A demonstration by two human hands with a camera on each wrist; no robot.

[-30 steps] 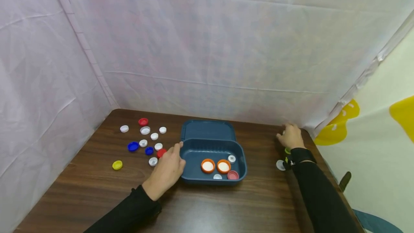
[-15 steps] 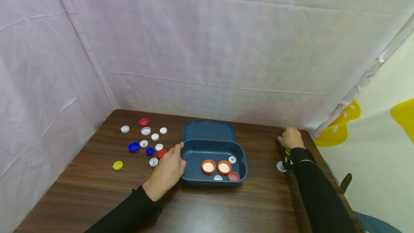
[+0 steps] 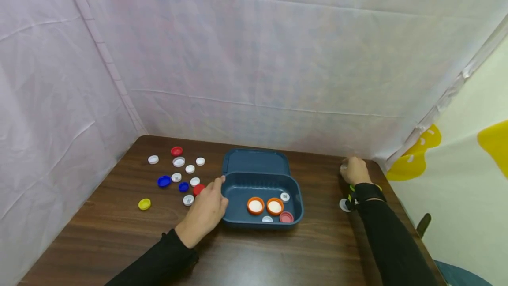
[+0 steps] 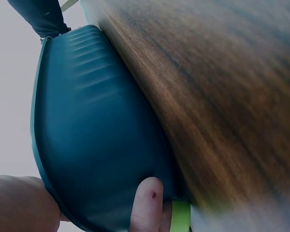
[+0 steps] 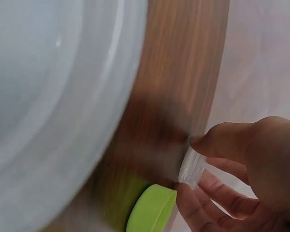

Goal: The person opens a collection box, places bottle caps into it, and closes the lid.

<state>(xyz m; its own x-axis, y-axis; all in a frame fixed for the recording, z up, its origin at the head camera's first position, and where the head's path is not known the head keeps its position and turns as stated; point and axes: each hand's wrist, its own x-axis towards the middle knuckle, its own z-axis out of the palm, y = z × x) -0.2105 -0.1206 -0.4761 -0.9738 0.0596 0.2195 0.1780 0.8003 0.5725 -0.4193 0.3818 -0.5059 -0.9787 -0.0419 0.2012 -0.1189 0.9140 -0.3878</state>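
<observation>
My left hand (image 3: 204,211) holds the left end of a dark blue plastic box (image 3: 299,197), its fingers at the rim. In the left wrist view, one finger (image 4: 147,205) lies against the box's outer wall (image 4: 96,130). My right hand (image 3: 356,171), at the far right corner of the table, pinches a clear ridged bottle cap (image 5: 192,166) between thumb and fingertips. A lime-green cap (image 5: 152,209) sits close to those fingertips. A whitish translucent cap (image 5: 43,96) looms large in the right wrist view. Inside the box lie two orange-rimmed caps (image 3: 255,205), a pink cap (image 3: 286,216) and two white ones.
Left of the box, several loose caps are scattered: white, red, a yellow cap (image 3: 144,204) and a blue cap (image 3: 164,181). The box's lid (image 3: 256,162) lies behind it. A white sheet (image 3: 254,56) hangs along the back edge of the wooden table (image 3: 254,259).
My right hand has shifted slightly, and the clear cap now shows at its fingertips. The left hand has stayed on the box.
</observation>
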